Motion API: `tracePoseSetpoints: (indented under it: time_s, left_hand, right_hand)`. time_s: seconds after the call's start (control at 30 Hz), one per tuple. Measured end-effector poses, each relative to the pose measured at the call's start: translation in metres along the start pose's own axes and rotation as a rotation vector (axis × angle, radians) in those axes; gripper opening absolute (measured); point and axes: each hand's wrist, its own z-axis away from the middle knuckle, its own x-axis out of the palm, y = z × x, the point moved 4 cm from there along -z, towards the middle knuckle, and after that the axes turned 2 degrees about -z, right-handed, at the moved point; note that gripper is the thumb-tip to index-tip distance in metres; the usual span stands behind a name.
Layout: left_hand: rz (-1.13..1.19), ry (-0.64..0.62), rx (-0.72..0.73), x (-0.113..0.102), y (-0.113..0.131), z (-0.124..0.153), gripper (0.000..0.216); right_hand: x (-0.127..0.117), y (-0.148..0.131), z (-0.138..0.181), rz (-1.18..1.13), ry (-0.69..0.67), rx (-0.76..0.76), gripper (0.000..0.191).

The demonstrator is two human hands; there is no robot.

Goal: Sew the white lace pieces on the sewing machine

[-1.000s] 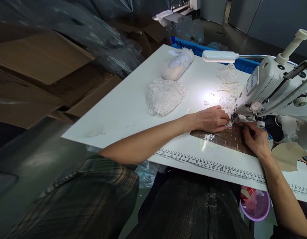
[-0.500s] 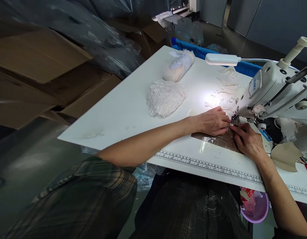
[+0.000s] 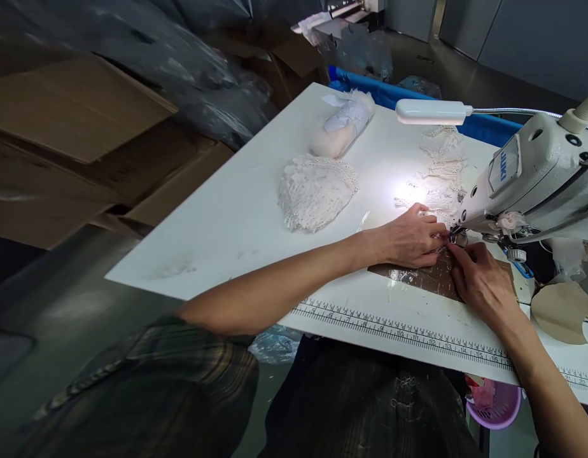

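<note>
A strip of white lace [image 3: 441,172] runs across the table to the needle of a white sewing machine [image 3: 518,172]. My left hand [image 3: 411,238] lies closed on the lace just left of the presser foot, its fingertips pressed on the fabric. Close in front of the foot, my right hand [image 3: 482,280] pinches the lace edge between thumb and forefinger. The fingers of both hands nearly meet there and hide most of the stitching spot. Under the hands is a brown plate [image 3: 422,278] on the table.
A lace bundle [image 3: 317,191] and a wrapped roll [image 3: 346,124] lie to the left. A lamp [image 3: 432,112] hangs over the lace. A printed ruler [image 3: 403,334] follows the front edge. Beige pieces [image 3: 561,312] lie at right, a purple basket [image 3: 499,407] below, cardboard boxes [image 3: 74,108] at left.
The view has shifted slightly, so the machine looks larger and farther right. Both hands stay at the presser foot, holding the lace, with little visible movement.
</note>
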Motion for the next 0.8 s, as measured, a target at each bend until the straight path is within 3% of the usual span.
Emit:
tracePoseSetpoints:
  time_s: [0.17, 0.37, 0.57, 0.8]
  left_hand:
    - [-0.016, -0.019, -0.042, 0.000, 0.001, 0.000, 0.034]
    - [-0.041, -0.051, -0.062, 0.002, -0.001, 0.000, 0.041]
    - [-0.040, -0.076, -0.075, 0.002, -0.003, 0.000, 0.047]
    - [-0.002, -0.085, -0.112, 0.005, -0.003, -0.001, 0.045]
  right_hand:
    - [0.000, -0.002, 0.000, -0.023, -0.035, 0.035, 0.042]
    - [-0.004, 0.024, 0.003, -0.331, 0.109, 0.030, 0.039]
    - [-0.006, 0.048, -0.010, -0.631, -0.045, 0.202, 0.063]
    - [0.002, 0.051, 0.003, -0.651, 0.051, 0.275, 0.065]
